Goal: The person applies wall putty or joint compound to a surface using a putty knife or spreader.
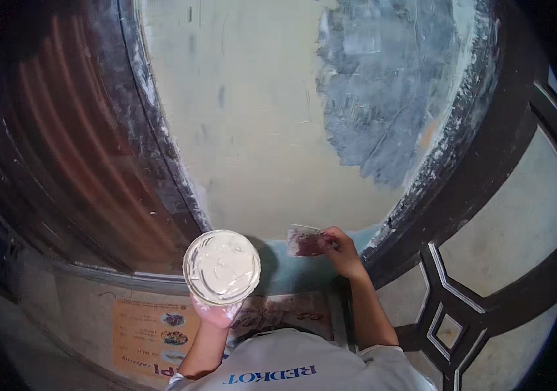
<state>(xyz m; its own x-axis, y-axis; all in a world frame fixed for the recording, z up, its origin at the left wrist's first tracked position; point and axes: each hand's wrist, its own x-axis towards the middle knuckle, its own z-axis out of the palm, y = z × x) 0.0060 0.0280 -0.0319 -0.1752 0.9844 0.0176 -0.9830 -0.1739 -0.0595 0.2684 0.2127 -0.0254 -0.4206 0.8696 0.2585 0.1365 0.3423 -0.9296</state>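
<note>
My left hand [214, 313] is closed around the lower side of a round tub [188, 284], most of its fingers hidden beneath. Thick white paste [222, 267] fills the tub close to its rim, and white smears mark the hand. To the right, my right hand [338, 247] pinches a flat, dark red scraper [310, 244] with whitish paste on its left part. The scraper is in front of the lower wall; whether it touches cannot be told. Cream-coloured filler [252, 143] coats much of the wall, with a bare bluish-grey patch [383, 91] at the upper right.
A dark frame edge with white smears [451, 124] borders the wall on the right, and patterned dark-and-pale panels [503, 208] stand beyond it. Reddish-brown corrugated panelling [76, 143] is on the left. An orange printed sheet [138, 332] lies below, left of my arm.
</note>
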